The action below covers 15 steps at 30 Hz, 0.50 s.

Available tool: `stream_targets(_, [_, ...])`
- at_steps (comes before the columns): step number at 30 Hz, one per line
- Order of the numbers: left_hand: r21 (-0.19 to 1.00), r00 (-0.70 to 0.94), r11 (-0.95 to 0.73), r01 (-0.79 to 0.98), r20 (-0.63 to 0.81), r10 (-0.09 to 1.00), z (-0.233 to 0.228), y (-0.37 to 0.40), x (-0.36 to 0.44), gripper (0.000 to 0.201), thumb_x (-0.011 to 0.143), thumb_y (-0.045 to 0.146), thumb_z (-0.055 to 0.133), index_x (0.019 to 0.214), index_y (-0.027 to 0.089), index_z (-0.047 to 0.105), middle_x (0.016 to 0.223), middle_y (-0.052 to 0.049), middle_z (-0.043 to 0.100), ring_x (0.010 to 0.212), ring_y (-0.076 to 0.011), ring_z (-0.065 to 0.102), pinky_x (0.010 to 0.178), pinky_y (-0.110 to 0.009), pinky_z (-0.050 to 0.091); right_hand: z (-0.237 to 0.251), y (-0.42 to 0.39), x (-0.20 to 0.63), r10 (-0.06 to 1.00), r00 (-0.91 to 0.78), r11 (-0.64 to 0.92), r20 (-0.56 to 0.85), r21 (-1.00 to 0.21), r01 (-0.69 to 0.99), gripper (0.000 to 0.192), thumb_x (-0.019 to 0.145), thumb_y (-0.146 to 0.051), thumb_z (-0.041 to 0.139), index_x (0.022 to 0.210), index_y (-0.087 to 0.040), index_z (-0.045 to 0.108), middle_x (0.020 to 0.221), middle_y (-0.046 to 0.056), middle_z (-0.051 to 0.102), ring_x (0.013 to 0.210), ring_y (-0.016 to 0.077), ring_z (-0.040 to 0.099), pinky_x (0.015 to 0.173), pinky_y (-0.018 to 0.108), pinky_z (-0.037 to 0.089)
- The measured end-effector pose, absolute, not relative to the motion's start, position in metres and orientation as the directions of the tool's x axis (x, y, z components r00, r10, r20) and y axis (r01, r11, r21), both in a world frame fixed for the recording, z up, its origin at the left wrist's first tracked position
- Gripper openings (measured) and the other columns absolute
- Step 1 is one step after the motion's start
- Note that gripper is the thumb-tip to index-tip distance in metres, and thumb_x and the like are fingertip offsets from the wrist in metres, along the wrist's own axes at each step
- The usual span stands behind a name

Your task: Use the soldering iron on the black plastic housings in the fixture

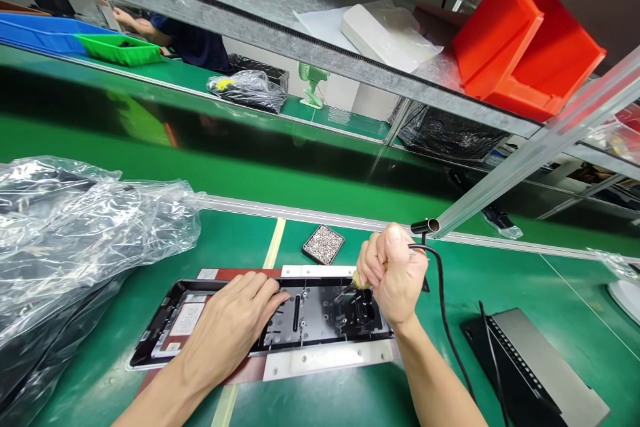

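Note:
A long black plastic housing (310, 340) lies in a fixture with white side rails (327, 358) on the green bench. My left hand (235, 323) rests across the housing's left half, its fingers bent at the far rim and its thumb inside. A closed fist, my right hand (395, 273) grips a soldering iron (361, 280) by its yellowish handle. The iron's tip slants down to the left over the housing's right half; whether it touches cannot be made out. From the fist a black cord (443, 307) runs toward the front right.
Behind the housing sits a small black tray (324, 245) of speckled bits, with a metal tube holder (425, 226) to its right. Plastic-wrapped parts (90, 227) lie left; a grey-black panel (540, 367) lies right. A shelf carries a red bin (525, 47). A co-worker's arm (140, 25) shows beyond.

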<state>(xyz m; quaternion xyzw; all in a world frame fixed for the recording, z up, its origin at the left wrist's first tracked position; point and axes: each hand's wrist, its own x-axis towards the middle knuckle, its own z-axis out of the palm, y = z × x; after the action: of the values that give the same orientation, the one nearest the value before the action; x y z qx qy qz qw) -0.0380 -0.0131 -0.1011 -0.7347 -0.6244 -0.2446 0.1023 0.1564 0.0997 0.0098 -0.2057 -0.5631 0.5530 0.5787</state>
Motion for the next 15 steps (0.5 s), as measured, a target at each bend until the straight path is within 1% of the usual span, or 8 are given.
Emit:
stream_targets(7, [0.157,0.107,-0.199,0.967,0.461,0.881,-0.1010,-0.0125,-0.0392,0.032,0.106,0.034,0.044,0.082,0.020,0.059,0.077,-0.002,0.057,0.071,-0.0200,0.053,0.070,-0.035,0.036,0.0093,0.0989,0.1571,0.884,-0.241,0.283,0.401,-0.868,-0.409,0.045,0.100,-0.041,0.054,0.061,-0.023,0.041,0.048,-0.008,0.034,0.037,0.0075,0.032,0.032,0.021,0.034])
stream_targets(15, [0.162,0.110,-0.194,0.968,0.422,0.900,-0.1050,-0.0116,-0.0412,0.030,0.107,0.034,0.043,0.086,0.021,0.060,0.081,-0.003,0.059,0.076,-0.0210,0.054,0.073,-0.036,0.038,0.0069,0.1006,0.1572,0.873,-0.260,0.271,0.412,-0.855,-0.443,0.043,0.099,-0.040,0.055,0.064,-0.022,0.040,0.049,-0.009,0.035,0.037,0.0065,0.032,0.032,0.020,0.034])
